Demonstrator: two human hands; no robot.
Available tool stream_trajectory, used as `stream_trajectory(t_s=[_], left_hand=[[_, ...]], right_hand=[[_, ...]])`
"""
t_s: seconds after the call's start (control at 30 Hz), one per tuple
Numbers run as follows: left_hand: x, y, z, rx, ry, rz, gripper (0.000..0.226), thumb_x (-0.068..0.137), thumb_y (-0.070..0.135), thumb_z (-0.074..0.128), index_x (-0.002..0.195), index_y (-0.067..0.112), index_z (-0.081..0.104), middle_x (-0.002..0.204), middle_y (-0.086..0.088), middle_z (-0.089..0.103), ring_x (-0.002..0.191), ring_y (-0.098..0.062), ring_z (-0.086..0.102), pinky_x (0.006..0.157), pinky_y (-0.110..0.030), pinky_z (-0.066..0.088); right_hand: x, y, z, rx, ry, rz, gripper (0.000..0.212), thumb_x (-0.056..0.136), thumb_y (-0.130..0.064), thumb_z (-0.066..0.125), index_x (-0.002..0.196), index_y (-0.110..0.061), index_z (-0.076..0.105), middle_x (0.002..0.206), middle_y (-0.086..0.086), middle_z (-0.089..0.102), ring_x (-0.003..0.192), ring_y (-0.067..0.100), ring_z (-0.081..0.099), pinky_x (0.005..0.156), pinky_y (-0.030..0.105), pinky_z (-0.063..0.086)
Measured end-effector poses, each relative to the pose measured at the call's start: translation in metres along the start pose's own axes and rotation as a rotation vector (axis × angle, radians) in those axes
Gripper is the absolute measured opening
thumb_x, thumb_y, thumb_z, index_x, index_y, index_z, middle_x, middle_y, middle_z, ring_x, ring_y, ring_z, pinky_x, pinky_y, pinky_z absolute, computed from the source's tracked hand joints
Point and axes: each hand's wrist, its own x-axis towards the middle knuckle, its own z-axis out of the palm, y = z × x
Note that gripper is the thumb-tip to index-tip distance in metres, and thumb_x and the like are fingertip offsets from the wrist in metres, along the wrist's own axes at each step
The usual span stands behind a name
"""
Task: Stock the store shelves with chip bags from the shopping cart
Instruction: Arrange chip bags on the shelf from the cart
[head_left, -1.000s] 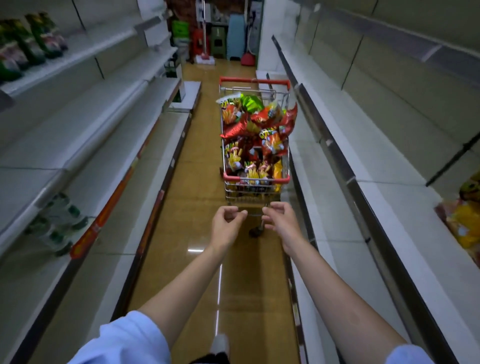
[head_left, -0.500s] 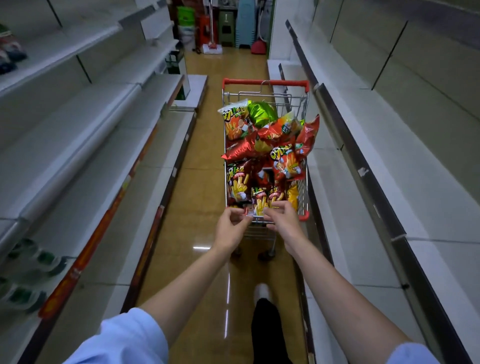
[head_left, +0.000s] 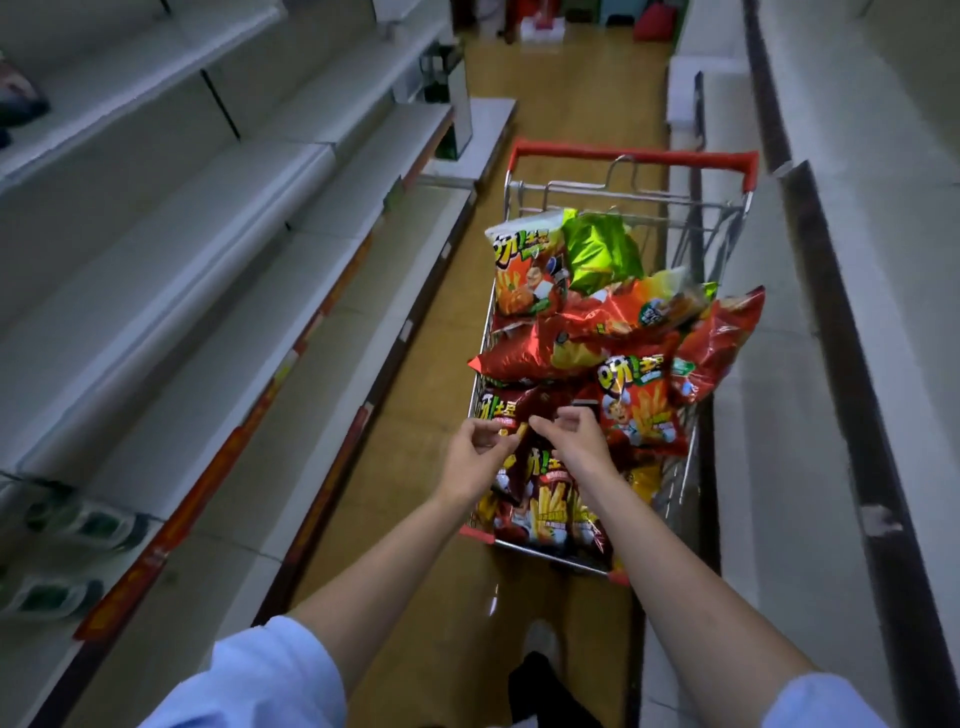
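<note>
A wire shopping cart (head_left: 634, 158) with red trim stands in the aisle just ahead of me, piled with several chip bags. Most are red bags with fries pictures (head_left: 641, 410), and one green bag (head_left: 602, 249) lies near the far end. My left hand (head_left: 475, 460) and my right hand (head_left: 574, 441) hover close together over the near end of the pile. Their fingers are loosely curled and hold nothing. Whether the fingertips touch the bag below them is unclear.
White store shelves (head_left: 208, 260) run along the left, and more white shelves (head_left: 883, 234) along the right, tight against the cart. Green-labelled packs (head_left: 88, 525) lie on a low left shelf. The tan floor (head_left: 441, 364) shows left of the cart. My shoe (head_left: 540, 639) is below.
I have walked up to the cart. Both hands went from short of its near rim to over the bags inside it.
</note>
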Motion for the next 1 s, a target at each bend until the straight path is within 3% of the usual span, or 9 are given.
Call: stream_trajectory(t_s=[0.17, 0.33, 0.53, 0.63, 0.73, 0.87, 0.93, 1.0], left_hand=[[0.038, -0.003, 0.018, 0.03, 0.009, -0.114, 0.03, 0.089, 0.021, 0.067, 0.112, 0.007, 0.054, 0.094, -0.002, 0.059, 0.084, -0.012, 0.057, 0.078, -0.028, 0.05], [0.06, -0.015, 0.021, 0.014, 0.055, -0.207, 0.032, 0.091, 0.026, 0.065, 0.114, 0.008, 0.054, 0.1, -0.003, 0.059, 0.087, -0.01, 0.057, 0.079, -0.024, 0.05], [0.067, -0.031, 0.02, 0.058, 0.034, -0.303, 0.034, 0.089, 0.028, 0.066, 0.116, 0.011, 0.053, 0.096, 0.003, 0.058, 0.084, -0.005, 0.056, 0.087, -0.032, 0.051], [0.077, -0.029, 0.019, 0.097, 0.023, -0.307, 0.038, 0.088, 0.029, 0.068, 0.118, 0.012, 0.052, 0.109, -0.003, 0.059, 0.091, -0.009, 0.057, 0.088, -0.03, 0.05], [0.089, -0.022, 0.019, 0.15, 0.015, -0.276, 0.054, 0.084, 0.033, 0.072, 0.127, 0.011, 0.048, 0.123, -0.005, 0.053, 0.106, -0.014, 0.052, 0.095, -0.031, 0.047], [0.103, -0.003, 0.01, 0.204, -0.084, -0.275, 0.081, 0.077, 0.037, 0.077, 0.141, 0.011, 0.034, 0.136, -0.004, 0.046, 0.12, -0.018, 0.048, 0.1, -0.032, 0.044], [0.104, 0.011, 0.002, 0.096, -0.187, -0.311, 0.077, 0.08, 0.033, 0.075, 0.14, 0.013, 0.031, 0.124, 0.002, 0.05, 0.107, -0.015, 0.055, 0.085, -0.025, 0.051], [0.102, 0.024, -0.006, 0.014, -0.305, -0.287, 0.048, 0.085, 0.024, 0.068, 0.123, 0.02, 0.038, 0.105, 0.009, 0.057, 0.088, -0.006, 0.059, 0.066, -0.015, 0.05]], right_hand=[[0.054, 0.018, 0.021, -0.088, -0.09, 0.125, 0.08, 0.084, -0.037, 0.072, 0.145, -0.008, 0.03, 0.148, 0.012, 0.036, 0.134, 0.027, 0.039, 0.105, 0.036, 0.036], [0.093, 0.03, 0.042, -0.14, -0.09, 0.22, 0.102, 0.078, -0.047, 0.074, 0.15, -0.004, 0.017, 0.153, 0.018, 0.026, 0.14, 0.032, 0.032, 0.111, 0.041, 0.032], [0.117, 0.036, 0.058, -0.242, -0.104, 0.258, 0.094, 0.078, -0.042, 0.076, 0.143, 0.002, 0.025, 0.144, 0.022, 0.04, 0.133, 0.036, 0.041, 0.103, 0.039, 0.037], [0.119, 0.036, 0.052, -0.244, -0.086, 0.237, 0.082, 0.078, -0.035, 0.078, 0.138, -0.001, 0.033, 0.138, 0.019, 0.048, 0.126, 0.035, 0.047, 0.1, 0.039, 0.04], [0.109, 0.031, 0.035, -0.182, -0.119, 0.197, 0.08, 0.078, -0.035, 0.077, 0.141, -0.009, 0.036, 0.136, 0.01, 0.051, 0.125, 0.031, 0.049, 0.1, 0.036, 0.041], [0.091, 0.02, 0.007, -0.143, -0.242, 0.123, 0.084, 0.069, -0.054, 0.078, 0.14, -0.023, 0.043, 0.131, -0.002, 0.057, 0.122, 0.021, 0.053, 0.103, 0.036, 0.043], [0.084, 0.01, -0.004, -0.101, -0.303, 0.095, 0.076, 0.069, -0.052, 0.078, 0.134, -0.028, 0.048, 0.125, -0.008, 0.06, 0.119, 0.016, 0.055, 0.103, 0.038, 0.044], [0.078, -0.004, -0.012, -0.068, -0.356, 0.056, 0.061, 0.078, -0.041, 0.075, 0.132, -0.03, 0.047, 0.123, -0.012, 0.058, 0.117, 0.011, 0.052, 0.103, 0.033, 0.04]])
